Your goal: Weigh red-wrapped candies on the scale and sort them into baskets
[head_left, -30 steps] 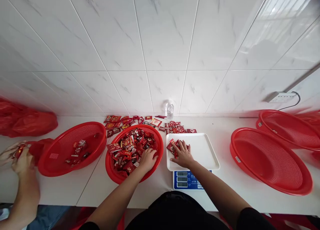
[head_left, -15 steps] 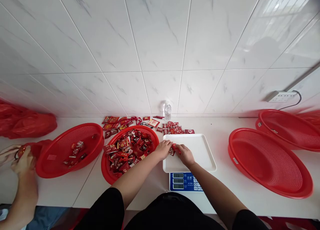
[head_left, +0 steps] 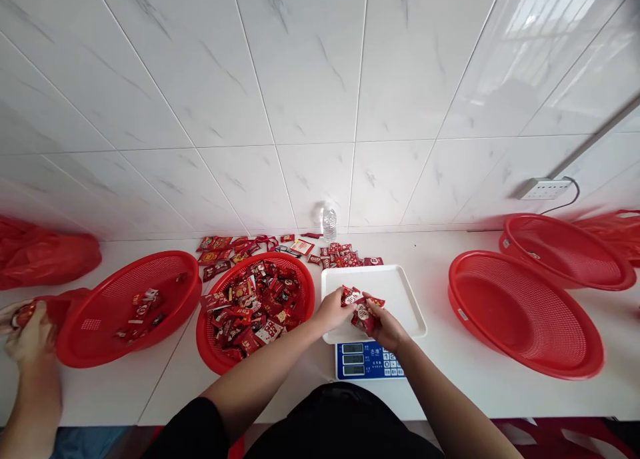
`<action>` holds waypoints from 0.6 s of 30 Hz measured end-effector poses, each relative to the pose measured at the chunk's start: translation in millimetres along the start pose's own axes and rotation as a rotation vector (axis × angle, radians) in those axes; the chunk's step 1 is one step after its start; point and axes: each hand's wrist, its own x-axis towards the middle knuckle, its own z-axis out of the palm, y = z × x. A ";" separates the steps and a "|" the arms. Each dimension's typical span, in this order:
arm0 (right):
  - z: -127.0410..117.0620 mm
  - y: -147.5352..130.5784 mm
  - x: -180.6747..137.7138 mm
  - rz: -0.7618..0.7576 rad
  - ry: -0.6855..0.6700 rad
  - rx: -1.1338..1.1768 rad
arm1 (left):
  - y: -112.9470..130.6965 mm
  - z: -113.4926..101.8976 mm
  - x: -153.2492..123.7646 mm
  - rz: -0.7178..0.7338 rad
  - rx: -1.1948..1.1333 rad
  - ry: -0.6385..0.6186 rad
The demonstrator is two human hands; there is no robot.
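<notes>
Above the white tray (head_left: pixel 400 292) of the weighing scale (head_left: pixel 367 361), my left hand (head_left: pixel 331 314) is closed on a small red candy packet (head_left: pixel 351 295) with white lettering. Close beside it, my right hand (head_left: pixel 389 328) grips red candy packets (head_left: pixel 364 319), one of them poking out past the fingers. The two hands nearly touch, and their packets overlap in view. To the left of my forearm stands a red basket (head_left: pixel 204 342) filled with small wrapped sweets (head_left: pixel 270 299).
More red packets (head_left: pixel 343 254) and a clear bottle (head_left: pixel 329 223) lie along the wall. A red basket (head_left: pixel 75 352) with a few sweets stands left, near a co-worker's hands (head_left: pixel 30 332). Red baskets (head_left: pixel 525 312) (head_left: pixel 565 246) stand right, below a power strip (head_left: pixel 545 188).
My hands have turned and come slightly nearer my body, and more of the packets shows between them. The whole view has shifted a little.
</notes>
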 end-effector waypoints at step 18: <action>-6.8 3.0 -54.5 0.058 -0.160 0.848 | 62.5 3.6 -43.5 0.505 -0.085 0.000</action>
